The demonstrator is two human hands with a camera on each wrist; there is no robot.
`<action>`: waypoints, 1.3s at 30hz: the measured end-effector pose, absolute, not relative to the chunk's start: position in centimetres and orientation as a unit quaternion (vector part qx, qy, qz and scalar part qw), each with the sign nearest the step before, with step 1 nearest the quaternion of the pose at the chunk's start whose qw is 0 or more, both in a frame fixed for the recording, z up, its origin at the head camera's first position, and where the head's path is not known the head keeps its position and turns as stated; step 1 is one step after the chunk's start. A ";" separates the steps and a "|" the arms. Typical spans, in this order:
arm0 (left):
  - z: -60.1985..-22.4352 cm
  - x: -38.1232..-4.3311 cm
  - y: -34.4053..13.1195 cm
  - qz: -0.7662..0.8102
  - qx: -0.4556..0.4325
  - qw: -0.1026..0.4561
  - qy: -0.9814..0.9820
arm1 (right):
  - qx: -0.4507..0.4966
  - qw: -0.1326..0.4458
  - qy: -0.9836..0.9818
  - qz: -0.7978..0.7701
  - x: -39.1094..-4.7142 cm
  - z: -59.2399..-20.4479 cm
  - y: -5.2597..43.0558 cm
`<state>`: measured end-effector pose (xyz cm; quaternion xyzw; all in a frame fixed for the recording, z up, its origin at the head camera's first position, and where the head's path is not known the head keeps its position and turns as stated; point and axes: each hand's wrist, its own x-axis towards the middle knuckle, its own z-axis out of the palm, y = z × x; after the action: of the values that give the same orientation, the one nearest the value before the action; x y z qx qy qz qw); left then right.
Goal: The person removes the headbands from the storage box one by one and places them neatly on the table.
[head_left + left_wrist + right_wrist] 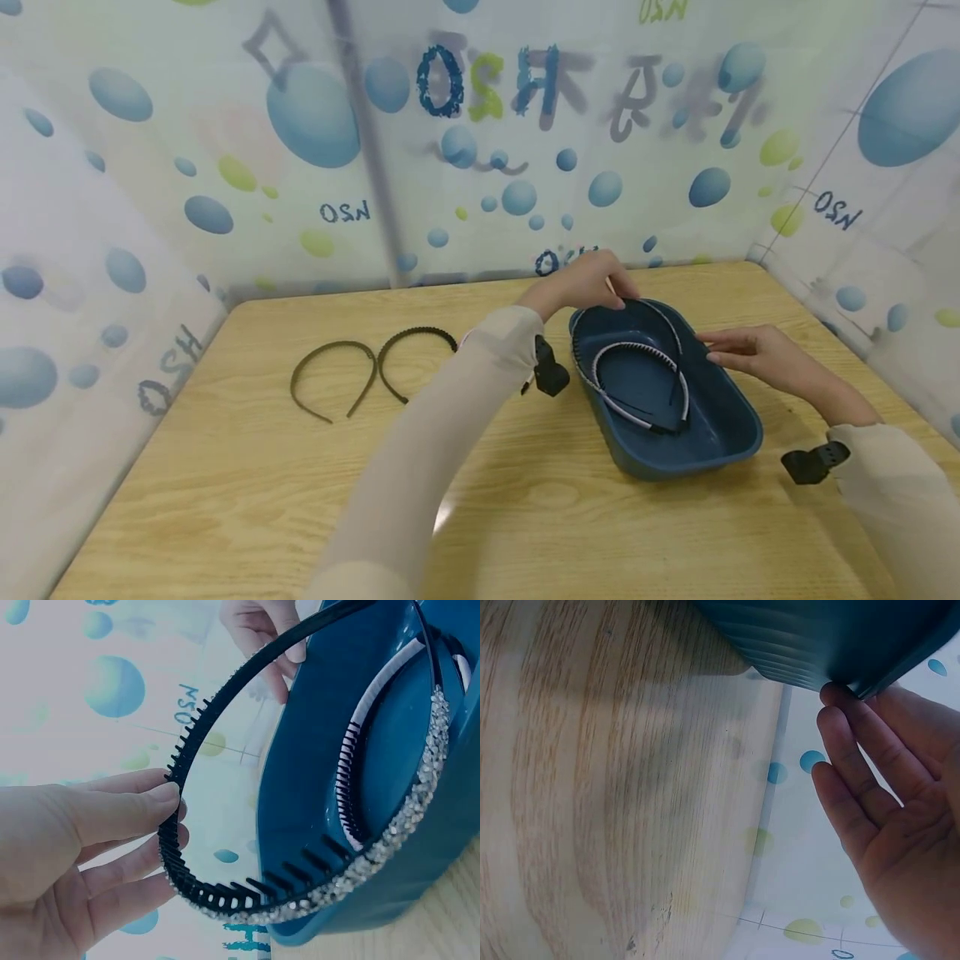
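Note:
My left hand (588,282) pinches a black toothed headband (390,838) covered in sparkling clear stones, thumb on one face and fingers behind. The headband hangs tilted over the far end of a dark blue plastic basin (675,467). Within the basin lies another headband (347,769), light-coloured outside with black teeth inside. At the basin's right side, my right hand (772,360) holds the rim. Its fingers (855,776) are nearly straight along the outside, and the thumb tip is hidden behind the rim.
Left on the wooden table (247,483) lie an olive-dark headband (341,342) and a black wavy one (420,330) beside it. My left sleeve (442,442) covers part of the black one. A printed curtain (480,217) stands along the table's back edge.

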<state>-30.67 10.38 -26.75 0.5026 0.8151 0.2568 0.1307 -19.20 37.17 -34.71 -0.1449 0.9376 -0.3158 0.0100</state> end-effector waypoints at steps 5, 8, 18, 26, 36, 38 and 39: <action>-26.5 -30.7 9.5 0.256 0.508 0.120 0.814 | -0.149 0.003 0.938 -0.314 -19.2 -34.8 37.3; -26.4 -30.6 9.0 0.254 0.506 0.122 0.816 | -0.149 0.003 0.937 -0.315 -19.2 -34.7 37.3; -25.6 -30.1 7.2 0.264 0.510 0.119 0.810 | -0.149 0.008 0.938 -0.313 -19.0 -34.4 37.1; -25.1 -30.2 5.7 0.235 0.509 0.114 0.820 | -0.152 0.010 0.938 -0.311 -19.0 -34.5 37.0; -24.8 -30.3 4.1 0.225 0.505 0.110 0.826 | -0.150 0.012 0.939 -0.311 -19.0 -34.5 37.1; -24.7 -30.3 3.9 0.225 0.503 0.110 0.827 | -0.148 0.013 0.939 -0.311 -18.9 -34.5 37.1; -24.7 -30.3 3.7 0.226 0.501 0.110 0.828 | -0.147 0.014 0.939 -0.311 -18.9 -34.5 37.1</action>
<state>-30.28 3.74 -24.66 0.5013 0.8281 0.2256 0.1097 -18.94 37.06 -34.54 -0.1475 0.9386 -0.3115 0.0137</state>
